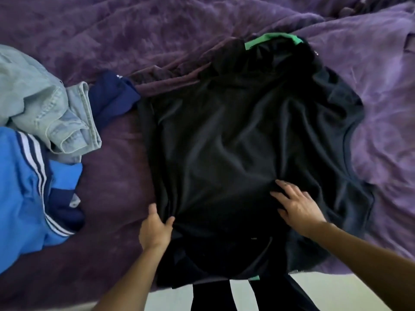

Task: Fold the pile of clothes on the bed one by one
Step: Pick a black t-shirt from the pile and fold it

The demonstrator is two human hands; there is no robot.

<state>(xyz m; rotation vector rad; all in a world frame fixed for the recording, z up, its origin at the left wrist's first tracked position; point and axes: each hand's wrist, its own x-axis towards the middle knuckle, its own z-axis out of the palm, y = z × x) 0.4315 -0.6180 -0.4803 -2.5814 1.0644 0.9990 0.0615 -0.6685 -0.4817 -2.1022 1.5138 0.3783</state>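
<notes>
Black garment with green trim [235, 135] lies spread mid-bed on purple fleece blanket [112, 187], long axis running near edge to far, green end far. Left hand [156, 230] pinches its left edge; right hand [296, 207] presses it, fingers spread.

A wrinkled black shirt [235, 142] lies spread on the bed [112, 180]; the crumpled pile [40, 131] lies to its left.

**No legible writing**

No text, brand or number can be read. The navy garment [112, 97] bears a small white mark [117, 76] near its far edge, too blurred to make out. The blue garment [18, 187] shows 3 white stripes [33, 151].
</notes>
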